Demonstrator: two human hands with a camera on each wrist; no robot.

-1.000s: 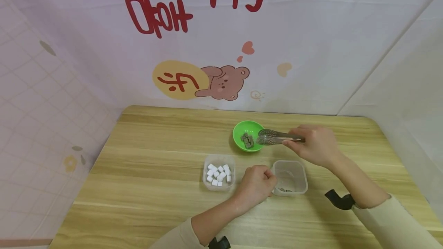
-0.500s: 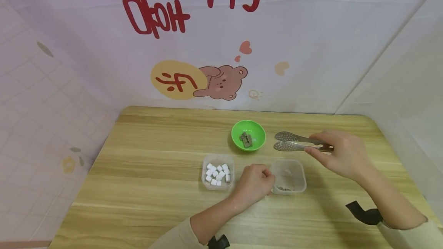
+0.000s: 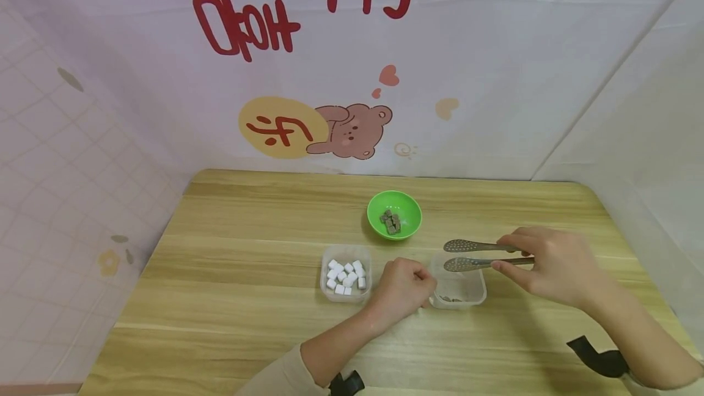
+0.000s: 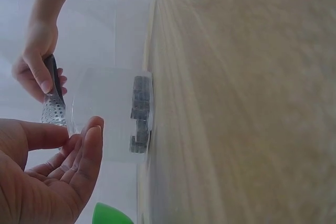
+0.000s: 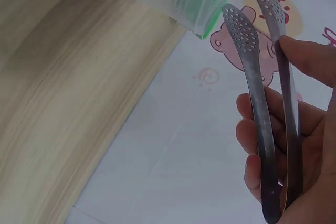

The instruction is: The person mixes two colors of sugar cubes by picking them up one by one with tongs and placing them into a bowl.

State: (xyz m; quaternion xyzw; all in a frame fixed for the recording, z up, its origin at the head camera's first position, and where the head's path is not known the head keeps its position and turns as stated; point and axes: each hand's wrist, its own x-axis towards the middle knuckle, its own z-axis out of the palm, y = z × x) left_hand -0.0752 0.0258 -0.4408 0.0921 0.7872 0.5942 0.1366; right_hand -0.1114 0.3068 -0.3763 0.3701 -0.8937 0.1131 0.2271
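Note:
My right hand (image 3: 555, 264) holds metal tongs (image 5: 254, 77) with perforated tips. The tips stand apart with nothing between them, above the far part of a clear plastic container (image 3: 477, 289). At that container's left side, my left hand (image 3: 404, 286) pinches its rim between thumb and fingers. Several dark grey cubes (image 4: 139, 98) lie at the bottom of the container in the left wrist view; from the head only a few show, near its front wall. Behind stands a green bowl (image 3: 409, 200) with several grey-brown cubes (image 3: 392, 223) in it.
Left of my left hand, a second clear container (image 3: 326, 289) holds several white cubes (image 3: 346, 275). Everything stands on a wood-grain table (image 3: 236, 261). A printed cloth backdrop (image 3: 473, 66) rises behind the table's far edge.
My right hand has carried the tongs from the green bowl to the right, then toward me over the clear container. Their tips have spread wider. The left hand stays at the rim.

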